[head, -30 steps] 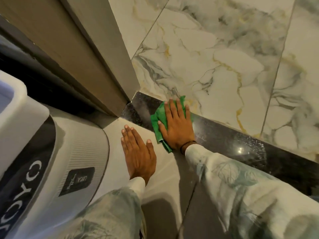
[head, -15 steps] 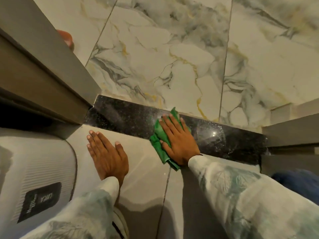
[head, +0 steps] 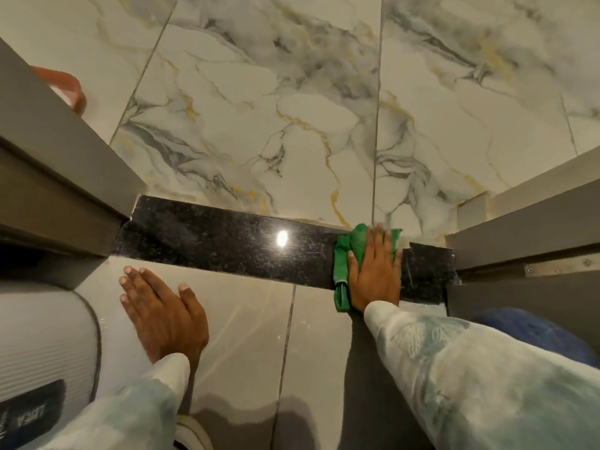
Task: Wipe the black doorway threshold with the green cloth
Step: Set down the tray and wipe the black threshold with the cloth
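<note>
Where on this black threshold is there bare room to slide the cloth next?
Free: the long stretch of threshold between the left door frame and the green cloth. Crowded: the right end, where the right hand presses the cloth beside the right door frame.

Warm, yellowish indoor light, moderately dim. One small hard glare spot on the polished black threshold (head: 227, 241), the reflection of an overhead source; fainter sheen streaks on the grey floor tile (head: 246, 323) nearer the camera. Soft-edged shadows pool at the bottom of the frame and under the right sleeve (head: 470, 368). Deep shadow at the left door frame (head: 48, 177). Wide-angle bend: door frames and tile joints splay outward toward the edges. Sleeves at the near corners look soft and smeared; centre fairly sharp.
</note>
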The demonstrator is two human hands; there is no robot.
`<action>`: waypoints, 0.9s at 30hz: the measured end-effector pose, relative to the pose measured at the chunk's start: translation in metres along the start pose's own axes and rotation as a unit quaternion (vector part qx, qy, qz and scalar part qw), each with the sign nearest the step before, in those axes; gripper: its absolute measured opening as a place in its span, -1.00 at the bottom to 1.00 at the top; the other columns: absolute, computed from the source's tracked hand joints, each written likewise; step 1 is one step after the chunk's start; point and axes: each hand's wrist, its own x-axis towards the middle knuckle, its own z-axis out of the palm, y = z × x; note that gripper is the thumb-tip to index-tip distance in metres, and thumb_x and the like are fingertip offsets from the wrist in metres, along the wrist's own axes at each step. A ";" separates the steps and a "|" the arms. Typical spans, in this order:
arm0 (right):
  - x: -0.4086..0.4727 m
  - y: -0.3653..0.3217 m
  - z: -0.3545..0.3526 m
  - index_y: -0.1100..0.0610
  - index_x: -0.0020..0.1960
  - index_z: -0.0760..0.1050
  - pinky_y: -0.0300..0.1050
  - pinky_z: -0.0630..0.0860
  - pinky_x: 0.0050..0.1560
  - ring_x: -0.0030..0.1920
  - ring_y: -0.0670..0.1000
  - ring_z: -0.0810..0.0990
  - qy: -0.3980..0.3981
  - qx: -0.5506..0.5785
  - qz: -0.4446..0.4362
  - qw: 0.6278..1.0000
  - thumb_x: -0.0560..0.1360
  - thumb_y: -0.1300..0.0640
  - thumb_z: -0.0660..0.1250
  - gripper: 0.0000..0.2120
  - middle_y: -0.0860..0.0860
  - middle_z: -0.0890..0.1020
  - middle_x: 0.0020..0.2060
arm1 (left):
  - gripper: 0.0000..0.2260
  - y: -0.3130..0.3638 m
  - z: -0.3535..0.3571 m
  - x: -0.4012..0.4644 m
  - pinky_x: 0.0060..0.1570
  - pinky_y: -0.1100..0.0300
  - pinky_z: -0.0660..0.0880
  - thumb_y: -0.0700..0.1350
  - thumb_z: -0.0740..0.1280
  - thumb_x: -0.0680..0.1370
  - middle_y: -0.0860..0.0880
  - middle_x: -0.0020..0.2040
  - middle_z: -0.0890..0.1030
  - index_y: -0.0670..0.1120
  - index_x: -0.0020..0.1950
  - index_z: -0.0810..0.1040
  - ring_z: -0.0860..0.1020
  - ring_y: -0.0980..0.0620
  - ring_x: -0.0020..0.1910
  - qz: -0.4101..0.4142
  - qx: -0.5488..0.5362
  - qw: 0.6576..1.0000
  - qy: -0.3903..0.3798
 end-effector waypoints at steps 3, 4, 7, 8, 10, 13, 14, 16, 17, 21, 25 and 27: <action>-0.007 0.032 -0.004 0.21 0.63 -0.04 0.17 -0.15 0.62 0.65 0.19 -0.03 0.010 0.037 0.191 0.981 0.65 0.04 0.13 -0.35 0.20 0.03 0.64 | -0.31 -0.003 0.001 0.002 0.65 -0.21 -0.01 0.10 -0.06 0.66 -0.33 0.69 0.03 -0.30 0.66 -0.04 0.06 -0.35 0.67 -0.002 -0.008 1.000 0.005; -0.005 0.039 -0.006 0.23 0.62 -0.03 0.18 -0.13 0.62 0.65 0.21 -0.03 0.017 0.071 0.266 0.961 0.62 0.07 0.21 -0.31 0.22 0.04 0.63 | -0.31 -0.003 0.001 0.002 0.65 -0.21 -0.01 0.11 -0.06 0.66 -0.33 0.69 0.03 -0.30 0.66 -0.04 0.06 -0.35 0.67 -0.001 -0.008 1.000 0.005; 0.005 0.034 -0.007 0.25 0.61 0.05 0.15 -0.07 0.62 0.64 0.22 0.04 0.066 0.126 0.357 0.923 0.58 0.15 0.28 -0.31 0.24 0.12 0.62 | -0.31 -0.002 0.001 0.001 0.65 -0.22 0.00 0.12 -0.07 0.66 -0.33 0.69 0.04 -0.29 0.66 -0.04 0.06 -0.35 0.67 -0.003 -0.013 1.000 0.010; 0.008 0.027 -0.006 0.24 0.59 0.11 0.14 -0.03 0.62 0.63 0.21 0.09 0.092 0.133 0.369 0.915 0.62 0.14 0.18 -0.41 0.23 0.17 0.61 | -0.31 -0.002 0.001 0.001 0.65 -0.22 0.01 0.12 -0.07 0.66 -0.32 0.69 0.04 -0.28 0.66 -0.04 0.06 -0.35 0.67 -0.007 -0.016 1.000 0.011; 0.012 0.015 -0.005 0.24 0.56 0.22 0.11 0.04 0.61 0.61 0.18 0.18 0.140 0.144 0.386 0.900 0.65 0.08 -0.04 -0.48 0.20 0.27 0.58 | -0.31 -0.002 0.001 0.000 0.65 -0.22 0.01 0.12 -0.07 0.66 -0.32 0.69 0.04 -0.29 0.67 -0.04 0.06 -0.35 0.67 -0.001 -0.019 1.000 0.006; 0.020 0.011 -0.001 0.26 0.54 0.28 0.12 0.10 0.58 0.59 0.19 0.24 0.161 0.118 0.353 0.914 0.65 0.04 -0.04 -0.47 0.21 0.33 0.55 | -0.31 -0.002 0.001 0.000 0.65 -0.22 0.00 0.12 -0.07 0.66 -0.34 0.69 0.04 -0.30 0.66 -0.03 0.07 -0.36 0.66 -0.004 -0.013 1.000 0.009; 0.024 0.009 -0.001 0.26 0.54 0.26 0.14 0.10 0.58 0.59 0.21 0.23 0.146 0.114 0.317 0.930 0.63 0.05 0.01 -0.46 0.22 0.32 0.55 | -0.31 -0.002 0.000 0.000 0.65 -0.21 0.00 0.12 -0.08 0.66 -0.34 0.69 0.04 -0.30 0.66 -0.03 0.07 -0.37 0.66 -0.003 -0.011 1.000 0.007; 0.025 -0.010 -0.002 0.26 0.58 0.18 0.18 0.07 0.60 0.61 0.21 0.17 0.100 0.104 0.210 0.967 0.60 0.05 0.12 -0.40 0.22 0.24 0.58 | -0.31 -0.002 0.000 0.000 0.64 -0.22 -0.01 0.11 -0.08 0.65 -0.35 0.68 0.05 -0.31 0.66 -0.03 0.07 -0.37 0.66 -0.002 -0.008 1.000 0.004; 0.022 -0.025 -0.003 0.25 0.59 0.14 0.19 0.06 0.61 0.62 0.19 0.13 0.080 0.105 0.152 0.980 0.59 0.03 0.14 -0.37 0.20 0.21 0.60 | -0.31 -0.001 0.000 0.000 0.64 -0.22 -0.01 0.11 -0.08 0.65 -0.36 0.68 0.05 -0.32 0.65 -0.02 0.08 -0.37 0.66 -0.003 -0.008 1.000 0.004; -0.013 -0.091 -0.001 0.17 0.64 -0.03 0.18 -0.02 0.64 0.65 0.12 -0.02 0.002 0.107 -0.074 0.992 0.60 -0.22 0.00 -0.26 0.12 0.05 0.65 | -0.31 -0.002 0.001 0.000 0.63 -0.22 -0.01 0.09 -0.06 0.64 -0.38 0.67 0.07 -0.33 0.64 -0.01 0.09 -0.39 0.65 -0.002 -0.011 1.000 -0.002; -0.027 -0.043 -0.005 0.02 0.63 0.01 0.24 0.05 0.62 0.65 0.09 0.01 -0.033 0.062 -0.217 0.974 0.62 -0.19 0.01 -0.35 0.05 0.11 0.64 | -0.31 -0.001 -0.003 -0.001 0.63 -0.24 0.01 0.09 -0.06 0.65 -0.39 0.66 0.08 -0.34 0.64 0.00 0.10 -0.40 0.64 0.001 -0.010 1.000 -0.014; -0.030 -0.001 -0.008 0.03 0.62 0.05 0.27 0.06 0.60 0.64 0.15 0.06 0.002 0.057 -0.037 0.998 0.63 -0.13 0.03 -0.39 0.08 0.16 0.63 | -0.32 0.001 -0.007 -0.002 0.63 -0.23 0.00 0.08 -0.05 0.65 -0.40 0.66 0.08 -0.35 0.64 0.01 0.10 -0.40 0.64 -0.003 -0.016 1.000 -0.026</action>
